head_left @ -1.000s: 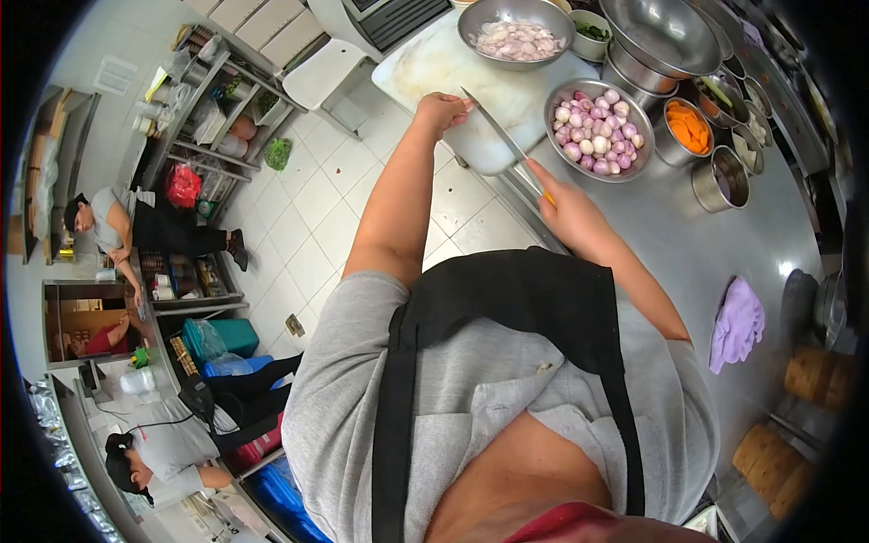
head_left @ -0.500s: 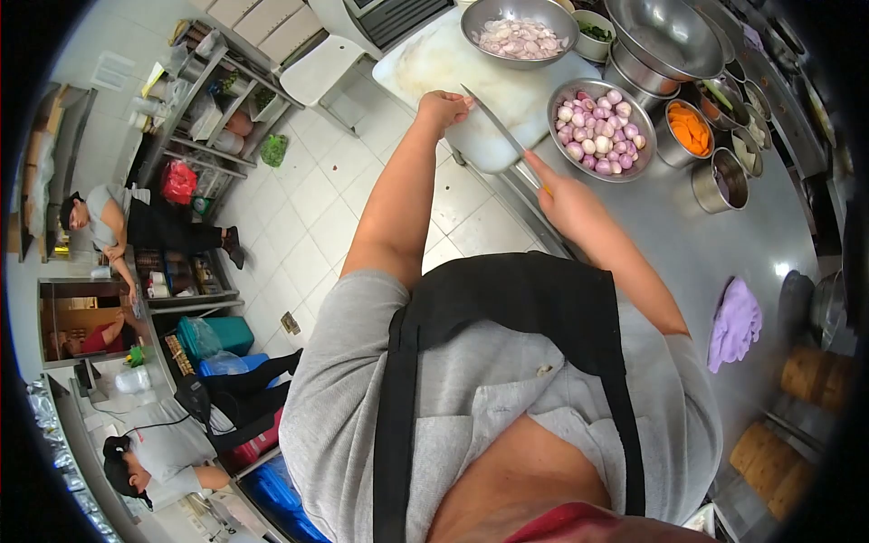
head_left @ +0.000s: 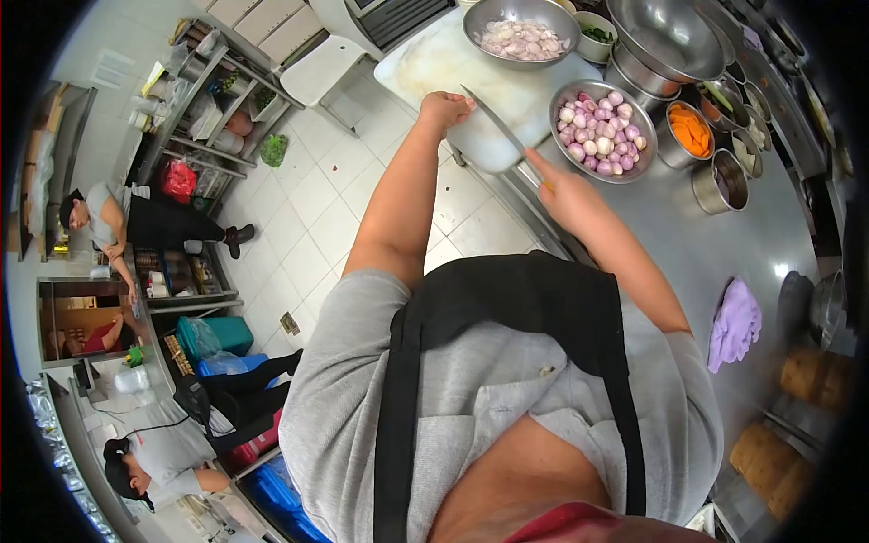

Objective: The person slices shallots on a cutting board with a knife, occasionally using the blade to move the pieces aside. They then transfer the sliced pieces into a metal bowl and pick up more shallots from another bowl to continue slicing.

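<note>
My right hand [head_left: 568,195] is closed around the yellowish handle of a knife [head_left: 496,120]. The blade reaches across the near edge of a white cutting board [head_left: 424,65], its tip close to my left hand [head_left: 446,109]. The fingers of my left hand are curled together at the board's edge; whatever is between them is too small to make out. Beside the knife stands a metal bowl full of peeled shallots [head_left: 602,140]. Sliced shallots [head_left: 522,40] fill another metal bowl resting at the board's far side.
A pot of cut carrots [head_left: 690,133], a small metal pot [head_left: 721,181] and a large steel bowl [head_left: 668,36] crowd the steel counter [head_left: 661,244]. A purple cloth [head_left: 735,326] lies nearer me. Two people in grey shirts stand at the left by shelves [head_left: 195,109].
Both of my hands and the knife hold nearly the same position. In the background, the standing person's feet have shifted slightly.
</note>
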### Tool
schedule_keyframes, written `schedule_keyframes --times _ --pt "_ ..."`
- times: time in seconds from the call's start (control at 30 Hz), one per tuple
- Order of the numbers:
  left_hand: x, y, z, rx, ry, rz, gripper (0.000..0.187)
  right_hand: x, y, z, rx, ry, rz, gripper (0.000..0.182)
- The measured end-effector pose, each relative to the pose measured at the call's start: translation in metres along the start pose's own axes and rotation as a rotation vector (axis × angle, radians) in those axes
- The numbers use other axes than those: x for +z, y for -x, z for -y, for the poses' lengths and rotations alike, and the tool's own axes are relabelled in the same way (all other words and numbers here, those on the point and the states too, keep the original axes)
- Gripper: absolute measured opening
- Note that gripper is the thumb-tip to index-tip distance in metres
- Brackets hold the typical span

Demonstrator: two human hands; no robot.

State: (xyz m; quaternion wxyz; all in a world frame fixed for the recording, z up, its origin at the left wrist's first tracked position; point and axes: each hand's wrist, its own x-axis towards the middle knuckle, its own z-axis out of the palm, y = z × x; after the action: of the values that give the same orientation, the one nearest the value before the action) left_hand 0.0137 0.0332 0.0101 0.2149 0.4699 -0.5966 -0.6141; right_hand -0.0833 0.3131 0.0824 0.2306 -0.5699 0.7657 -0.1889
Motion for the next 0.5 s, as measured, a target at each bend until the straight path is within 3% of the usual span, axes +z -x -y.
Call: schedule_keyframes --times 0.13,0.33,0.5 --pt "0.001 0.003 0.000 -0.038 0.016 0.019 0.027 -0.010 0.029 -0.002 -0.027 0.005 -0.003 0.061" --pt "0.003 0.007 -0.003 -0.027 -0.064 0.028 0.025 0.010 -0.018 -0.003 -0.020 0.032 -0.031 0.062" --pt "0.002 0.000 -0.001 -0.029 -0.026 0.012 0.025 -0.001 -0.003 -0.003 -0.025 -0.015 -0.031 0.061"
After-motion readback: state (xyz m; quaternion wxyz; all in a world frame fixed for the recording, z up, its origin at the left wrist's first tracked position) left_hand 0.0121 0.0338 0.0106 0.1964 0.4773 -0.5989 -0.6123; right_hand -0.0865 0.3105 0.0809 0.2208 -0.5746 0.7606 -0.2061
